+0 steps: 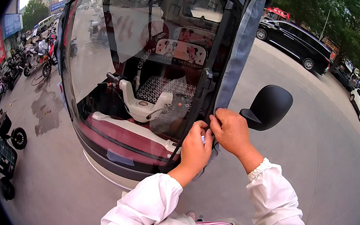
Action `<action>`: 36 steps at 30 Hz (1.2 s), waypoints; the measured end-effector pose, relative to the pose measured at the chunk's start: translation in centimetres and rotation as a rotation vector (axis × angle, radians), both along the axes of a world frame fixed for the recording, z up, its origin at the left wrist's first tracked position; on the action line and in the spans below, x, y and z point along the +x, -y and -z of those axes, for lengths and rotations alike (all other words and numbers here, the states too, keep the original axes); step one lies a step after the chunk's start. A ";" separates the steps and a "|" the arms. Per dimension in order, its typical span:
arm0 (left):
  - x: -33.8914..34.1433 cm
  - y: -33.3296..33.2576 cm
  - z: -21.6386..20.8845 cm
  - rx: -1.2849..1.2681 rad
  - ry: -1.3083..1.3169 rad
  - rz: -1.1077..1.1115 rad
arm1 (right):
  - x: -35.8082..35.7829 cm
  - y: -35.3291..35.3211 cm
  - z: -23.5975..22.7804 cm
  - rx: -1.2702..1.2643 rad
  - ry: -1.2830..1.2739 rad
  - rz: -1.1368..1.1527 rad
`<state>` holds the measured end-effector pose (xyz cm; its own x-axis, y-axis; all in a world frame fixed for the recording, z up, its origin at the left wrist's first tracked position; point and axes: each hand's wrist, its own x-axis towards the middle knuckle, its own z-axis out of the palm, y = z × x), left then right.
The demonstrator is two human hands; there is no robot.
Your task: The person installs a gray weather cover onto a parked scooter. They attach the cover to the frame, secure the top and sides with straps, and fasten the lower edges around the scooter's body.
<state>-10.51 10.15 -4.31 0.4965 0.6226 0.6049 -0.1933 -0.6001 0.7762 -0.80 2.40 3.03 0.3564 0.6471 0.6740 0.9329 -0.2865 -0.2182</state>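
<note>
A small enclosed vehicle with a clear windshield and a dark red front stands before me. Grey fabric cover runs over its roof and down its right-hand edge. At the lower end of that edge, my right hand pinches the fabric between thumb and fingers. Close beside it, my left hand is closed at the windshield's lower corner, fingers curled. A tiny whitish bit shows between its fingers, too small to name. The fingertips of both hands partly hide the edge they work on.
A black side mirror sticks out just right of my right hand. Behind the windshield are a handlebar and a patterned seat. A black van is parked at the right; a dark three-wheeler and several scooters stand at the left.
</note>
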 end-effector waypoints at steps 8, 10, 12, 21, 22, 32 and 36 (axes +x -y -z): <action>0.8 0.0 0.5 0.142 -0.027 -0.180 | 2.2 1.2 -1.3 0.028 -0.003 -0.274; 0.7 0.1 0.5 0.136 -0.030 -0.178 | 2.4 2.0 -1.8 -0.027 -0.034 -0.250; 0.5 0.0 0.6 0.138 -0.029 -0.180 | 3.0 3.3 -2.5 -0.068 -0.053 -0.227; 0.6 -0.2 0.3 0.187 -0.037 -0.200 | 3.3 6.2 -5.4 -0.186 0.024 -0.264; 0.6 -0.2 0.2 0.185 -0.038 -0.202 | 3.2 6.0 -5.5 -0.174 0.056 -0.296; -0.4 -0.2 -0.7 0.115 -0.124 -0.051 | -0.2 0.8 -1.5 -0.271 0.543 0.012; -0.3 -0.4 -0.3 0.133 -0.056 0.003 | -0.8 -0.3 -1.3 -0.264 0.585 0.084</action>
<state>-10.78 10.51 -4.03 0.5336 0.5373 0.6531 -0.1536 -0.6978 0.6996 -1.56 2.70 4.31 0.0350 0.8037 0.5940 0.8485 -0.3379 0.4072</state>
